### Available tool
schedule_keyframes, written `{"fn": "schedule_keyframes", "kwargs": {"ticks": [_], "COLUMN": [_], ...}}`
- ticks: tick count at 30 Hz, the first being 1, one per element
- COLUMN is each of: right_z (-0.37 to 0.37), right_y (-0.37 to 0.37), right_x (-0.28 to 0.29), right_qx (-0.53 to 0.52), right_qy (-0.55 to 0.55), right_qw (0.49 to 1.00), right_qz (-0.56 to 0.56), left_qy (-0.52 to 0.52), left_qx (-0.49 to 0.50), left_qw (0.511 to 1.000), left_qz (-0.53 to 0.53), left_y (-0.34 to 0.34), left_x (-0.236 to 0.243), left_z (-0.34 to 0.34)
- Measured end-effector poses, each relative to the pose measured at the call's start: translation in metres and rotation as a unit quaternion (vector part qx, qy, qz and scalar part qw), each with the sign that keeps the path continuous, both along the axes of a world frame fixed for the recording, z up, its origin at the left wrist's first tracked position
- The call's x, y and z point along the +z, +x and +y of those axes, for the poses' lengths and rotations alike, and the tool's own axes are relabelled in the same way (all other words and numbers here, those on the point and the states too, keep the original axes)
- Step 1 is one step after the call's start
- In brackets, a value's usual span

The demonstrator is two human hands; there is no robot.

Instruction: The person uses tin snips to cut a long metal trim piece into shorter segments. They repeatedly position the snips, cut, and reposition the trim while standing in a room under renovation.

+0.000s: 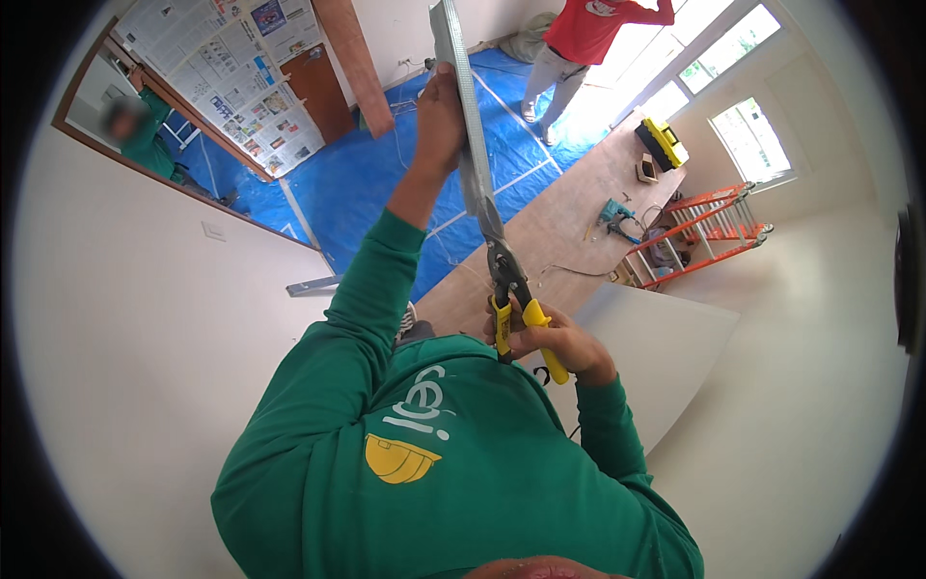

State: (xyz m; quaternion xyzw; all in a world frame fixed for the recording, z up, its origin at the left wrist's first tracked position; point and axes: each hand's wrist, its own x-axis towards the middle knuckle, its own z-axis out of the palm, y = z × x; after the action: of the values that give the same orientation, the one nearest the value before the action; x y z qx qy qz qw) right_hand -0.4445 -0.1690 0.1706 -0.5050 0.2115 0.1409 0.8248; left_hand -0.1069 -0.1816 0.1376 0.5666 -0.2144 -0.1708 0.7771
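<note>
My left hand (441, 121) is closed around a long, thin galvanized metal channel (470, 145), held raised and slightly tilted in front of me. My right hand (564, 343) grips a pair of tin snips (506, 270) by their yellow handles. The handles stand apart. At the channel's lower end, the jaws of the snips meet the metal; exactly how far they reach over it is hard to tell.
Blue sheeting (386, 212) covers much of the floor. A wooden board (355, 68) leans beside a newspaper-covered door (231, 77). At right are an orange stepladder (699, 232), a teal power tool (617, 220) and a yellow-black toolbox (662, 145). A person in red (588, 34) stands beyond.
</note>
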Motion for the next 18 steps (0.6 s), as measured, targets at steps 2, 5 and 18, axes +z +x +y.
{"fn": "schedule_keyframes", "kwargs": {"ticks": [2,5,18], "right_z": [0.001,0.003,0.025], "right_y": [0.001,0.001,0.003], "right_x": [0.000,0.000,-0.008], "right_qx": [-0.007,-0.010,-0.070], "right_qy": [0.010,-0.001,-0.017], "right_qw": [1.000,1.000,0.997], "right_qz": [-0.006,-0.004,-0.007], "left_qy": [-0.003,0.006,0.027], "left_qx": [0.010,0.001,-0.039], "left_qw": [1.000,1.000,0.996], "left_qz": [0.002,-0.002,-0.070], "left_y": [-0.002,-0.006,-0.019], "left_x": [0.002,0.004,0.014], "left_z": [0.001,0.001,0.000]}}
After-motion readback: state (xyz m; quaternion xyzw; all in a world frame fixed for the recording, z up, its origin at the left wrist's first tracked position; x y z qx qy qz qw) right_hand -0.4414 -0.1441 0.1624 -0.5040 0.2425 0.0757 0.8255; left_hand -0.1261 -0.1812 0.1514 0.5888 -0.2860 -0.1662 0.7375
